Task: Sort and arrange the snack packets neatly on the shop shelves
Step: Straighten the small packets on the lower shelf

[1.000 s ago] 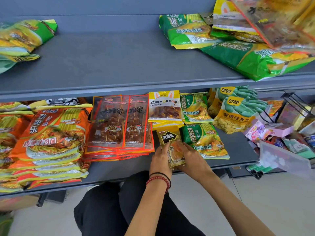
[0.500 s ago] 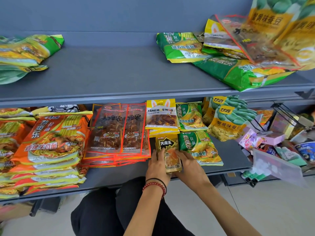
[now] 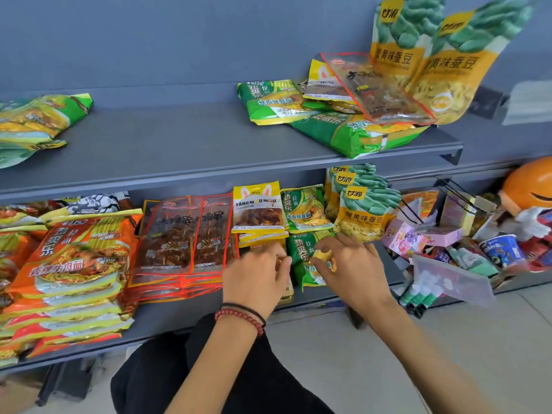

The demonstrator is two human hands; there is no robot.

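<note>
In the head view, half a second ago both hands held the small gold-and-black foil packet [image 3: 287, 289] by its sides. Now only the left hand [image 3: 257, 276] is on it, fingers curled over its top and right edge, so that little more than its lower corner shows. The right hand [image 3: 351, 268] has gone sideways onto the green noodle packet [image 3: 300, 249] just beside it. Its fingers are bent, with a yellow patch between thumb and forefinger, but the blur hides whether it pinches anything, so I cannot tell. The view has also tipped upward and takes in more of the upper shelf [image 3: 179, 144].

The small packet lies flat on the grey lower shelf [image 3: 179, 321]. It sits in the gap between the clear red-edged skewer packets [image 3: 185, 234] and the green packet, below the yellow rabbit-eared packet [image 3: 257, 210]. I judge it as good as placed, with straightening its neighbour the likely next step. A mixed heap [image 3: 352, 130] on the upper shelf is not yet sorted.

All the wrapping is thin, glossy film. It is flat and slippery on the skewer packets, and puffed and crinkled on the noodle packs, including the orange stack [image 3: 74, 258] at left. Such pillows probably slide off one another easily. The shelves look like smooth painted metal.
</note>
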